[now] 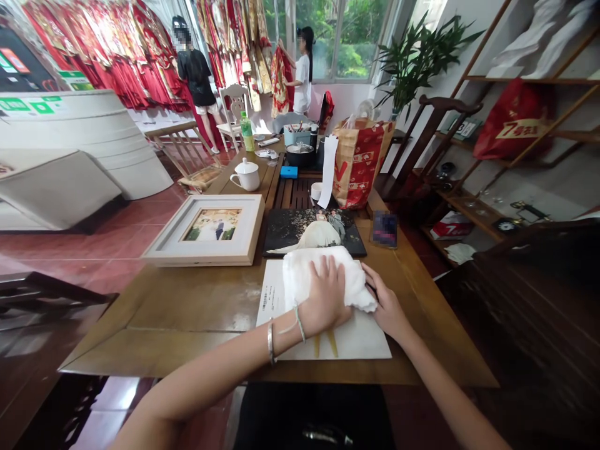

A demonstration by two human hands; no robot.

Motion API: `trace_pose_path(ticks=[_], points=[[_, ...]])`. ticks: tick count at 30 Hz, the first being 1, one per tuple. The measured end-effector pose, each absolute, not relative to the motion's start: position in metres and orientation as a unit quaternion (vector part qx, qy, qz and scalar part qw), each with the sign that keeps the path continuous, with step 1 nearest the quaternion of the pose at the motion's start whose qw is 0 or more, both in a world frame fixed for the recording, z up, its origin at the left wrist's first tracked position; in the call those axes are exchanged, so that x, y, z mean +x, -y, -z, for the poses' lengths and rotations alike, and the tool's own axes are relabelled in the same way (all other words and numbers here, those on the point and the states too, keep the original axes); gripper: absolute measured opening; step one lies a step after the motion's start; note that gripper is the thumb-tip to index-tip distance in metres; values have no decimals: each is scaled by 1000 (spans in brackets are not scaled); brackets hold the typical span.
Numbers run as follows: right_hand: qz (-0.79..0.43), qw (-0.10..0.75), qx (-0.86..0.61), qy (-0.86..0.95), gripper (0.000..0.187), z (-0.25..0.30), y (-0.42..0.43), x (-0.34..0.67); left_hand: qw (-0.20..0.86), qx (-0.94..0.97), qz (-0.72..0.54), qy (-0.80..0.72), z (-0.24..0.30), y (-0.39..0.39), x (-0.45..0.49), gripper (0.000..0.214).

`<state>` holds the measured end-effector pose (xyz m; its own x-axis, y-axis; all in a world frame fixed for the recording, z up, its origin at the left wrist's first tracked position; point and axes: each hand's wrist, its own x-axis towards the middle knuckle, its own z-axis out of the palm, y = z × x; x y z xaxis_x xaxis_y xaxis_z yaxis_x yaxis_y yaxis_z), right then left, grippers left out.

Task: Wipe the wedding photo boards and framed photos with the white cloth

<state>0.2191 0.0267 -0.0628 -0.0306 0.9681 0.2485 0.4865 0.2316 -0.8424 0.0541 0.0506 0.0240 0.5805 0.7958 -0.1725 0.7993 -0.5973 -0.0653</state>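
Observation:
My left hand (324, 299) lies flat with fingers spread on a white folded cloth (313, 270), pressing it onto a white sheet or flat panel (360, 337) on the wooden table (187, 312). My right hand (387, 305) rests beside the cloth's right edge on the same panel, fingers stretched out and partly tucked under the cloth. A dark photo print (290, 228) lies just beyond the cloth. A white framed photo (206, 229) sits to its left.
A white lidded cup (246, 175), a green bottle (246, 132), a blue box (289, 172), a pot (300, 154) and a red-and-tan paper bag (359, 162) stand farther back. A phone (385, 229) lies at right. Two people stand by red garments. Shelves and a chair fill the right.

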Motion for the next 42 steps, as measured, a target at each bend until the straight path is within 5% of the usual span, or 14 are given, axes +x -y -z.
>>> trace_pose_path(ticks=[11, 24, 30, 36, 42], points=[[-272, 415, -568, 657, 43, 55, -27, 217, -63, 942, 66, -322, -2, 65, 38, 104], [-233, 412, -548, 690, 57, 63, -27, 220, -24, 875, 40, -482, -8, -48, 64, 89], [-231, 405, -559, 685, 49, 64, -27, 220, -53, 918, 56, -388, -8, -1, 47, 97], [-214, 404, -566, 686, 40, 66, -29, 218, -96, 955, -8, -280, 2, 61, 25, 47], [-208, 397, -569, 690, 40, 67, -28, 219, 1, 932, 80, -353, -19, 25, 30, 86]])
